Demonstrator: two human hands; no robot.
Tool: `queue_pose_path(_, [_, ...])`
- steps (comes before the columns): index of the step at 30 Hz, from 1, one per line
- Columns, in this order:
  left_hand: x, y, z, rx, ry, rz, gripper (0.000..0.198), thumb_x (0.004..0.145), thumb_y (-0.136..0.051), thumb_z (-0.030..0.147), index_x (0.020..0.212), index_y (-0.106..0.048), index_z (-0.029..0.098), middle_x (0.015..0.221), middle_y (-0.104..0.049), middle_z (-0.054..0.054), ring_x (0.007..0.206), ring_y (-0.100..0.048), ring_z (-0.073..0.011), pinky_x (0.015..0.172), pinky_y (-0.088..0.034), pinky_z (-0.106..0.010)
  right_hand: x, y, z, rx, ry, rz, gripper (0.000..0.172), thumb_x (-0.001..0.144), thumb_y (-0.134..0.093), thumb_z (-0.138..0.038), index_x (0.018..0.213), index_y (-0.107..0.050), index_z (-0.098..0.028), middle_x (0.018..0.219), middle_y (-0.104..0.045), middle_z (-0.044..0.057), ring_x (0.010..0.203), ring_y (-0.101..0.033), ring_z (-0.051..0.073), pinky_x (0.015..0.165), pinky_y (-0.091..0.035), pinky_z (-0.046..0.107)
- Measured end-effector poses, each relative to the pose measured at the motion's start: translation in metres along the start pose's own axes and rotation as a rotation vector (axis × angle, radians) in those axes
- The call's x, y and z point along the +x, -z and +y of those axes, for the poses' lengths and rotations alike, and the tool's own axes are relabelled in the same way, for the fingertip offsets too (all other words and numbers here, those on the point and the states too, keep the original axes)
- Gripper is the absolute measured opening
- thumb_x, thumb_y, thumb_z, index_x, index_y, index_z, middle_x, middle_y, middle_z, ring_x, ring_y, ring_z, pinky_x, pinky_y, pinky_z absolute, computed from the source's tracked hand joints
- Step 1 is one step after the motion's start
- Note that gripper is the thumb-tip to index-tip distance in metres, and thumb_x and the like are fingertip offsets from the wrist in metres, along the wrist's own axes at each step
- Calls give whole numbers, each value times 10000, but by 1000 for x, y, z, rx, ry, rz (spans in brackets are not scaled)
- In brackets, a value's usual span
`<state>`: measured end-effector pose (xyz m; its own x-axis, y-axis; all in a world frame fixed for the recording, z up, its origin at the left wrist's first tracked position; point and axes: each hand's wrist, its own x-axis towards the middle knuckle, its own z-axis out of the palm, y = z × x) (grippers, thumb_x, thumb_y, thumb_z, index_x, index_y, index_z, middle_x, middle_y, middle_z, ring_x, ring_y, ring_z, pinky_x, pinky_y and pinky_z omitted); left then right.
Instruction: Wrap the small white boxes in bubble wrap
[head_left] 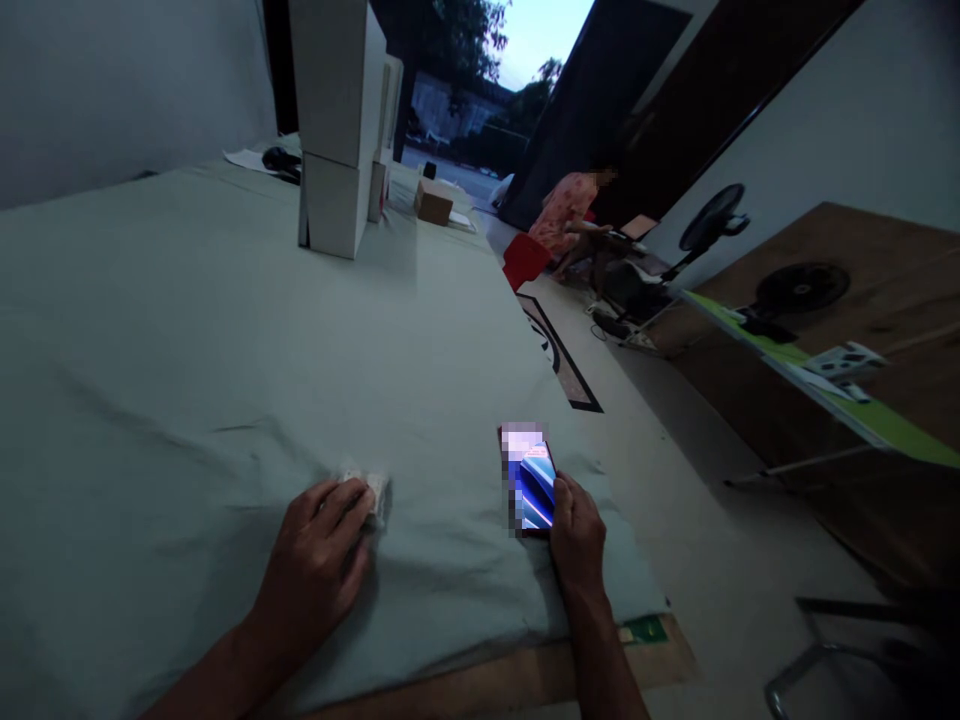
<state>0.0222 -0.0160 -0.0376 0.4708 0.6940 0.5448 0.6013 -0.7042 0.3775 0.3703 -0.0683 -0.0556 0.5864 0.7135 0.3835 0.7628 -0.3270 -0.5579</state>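
My left hand [322, 560] rests on the pale green cloth [187, 380] that covers the table, its fingers curled over a small whitish crumpled piece [371, 492]. My right hand [577, 535] grips the lower right edge of a smartphone [529, 480] with a lit blue screen. The phone lies flat on the cloth near the table's right edge. Both forearms reach in from the bottom of the view.
Tall white boxes [337, 120] stand far back on the table, with a small brown carton [433, 202] behind them. A person in pink [566, 210] bends near a red stool [525, 260]. Two fans [712, 215] and a green-topped table [825, 390] are at the right.
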Motion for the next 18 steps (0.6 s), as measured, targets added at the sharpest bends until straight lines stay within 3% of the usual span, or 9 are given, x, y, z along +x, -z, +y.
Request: queue_pose_path(18, [0,-1,1,15,-6,8,409,853,-501,85,1252,-529,174,1219,-602,-103,1095,-491,-284,939,-429,-453,-4,0,1,-81,-34,7,679,927,-254,-623,1107,-663,-112,1071,-677,179,997,-601,277,869,-441,389])
